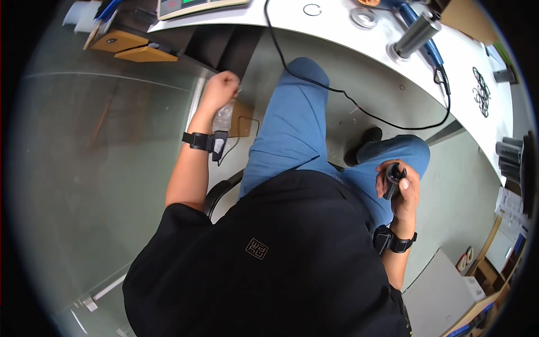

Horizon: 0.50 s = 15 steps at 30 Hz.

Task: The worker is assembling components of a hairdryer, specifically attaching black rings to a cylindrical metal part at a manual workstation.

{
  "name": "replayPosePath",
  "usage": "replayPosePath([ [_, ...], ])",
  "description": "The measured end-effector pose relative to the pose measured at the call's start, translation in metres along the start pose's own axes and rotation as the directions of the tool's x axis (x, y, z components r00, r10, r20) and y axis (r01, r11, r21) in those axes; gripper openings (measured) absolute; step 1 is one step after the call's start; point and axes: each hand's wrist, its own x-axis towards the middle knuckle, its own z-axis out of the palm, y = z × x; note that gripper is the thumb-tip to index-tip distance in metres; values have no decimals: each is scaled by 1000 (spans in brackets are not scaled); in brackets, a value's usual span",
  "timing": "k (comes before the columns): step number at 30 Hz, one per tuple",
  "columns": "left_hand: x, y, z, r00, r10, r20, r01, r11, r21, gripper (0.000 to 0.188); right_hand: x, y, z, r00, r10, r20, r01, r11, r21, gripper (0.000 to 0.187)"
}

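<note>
My right hand (410, 188) is closed round a small black cylinder (391, 182) with an open, dark upper end, held above my right thigh. Off to the left, my left hand (220, 90) has its fingers curled in, a little blurred. Whatever those fingers pinch, if anything, I cannot make out. Just below that hand, a cardboard box (241, 119) with clear plastic wrapping (223, 118) stands on the floor. Both wrists wear black straps with a small device.
A black cable (359, 108) loops from the white table (337, 19) across my left knee. On the table are a metal cylinder on a round base (414, 38), a blue corded tool (429, 48), a scale (196, 7) and black rings (481, 92). Open wooden drawers (120, 40) jut out at far left.
</note>
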Motion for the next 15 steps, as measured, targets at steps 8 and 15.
replayPosePath([
  [8,-32,-205,-51,903,-164,-397,368,773,517,21,21,-3,18,999,-39,34,41,998,-52,75],
  [15,-24,-152,-39,758,-382,-529,625,658,420,21,13,1,15,999,-47,-19,44,994,-105,72],
])
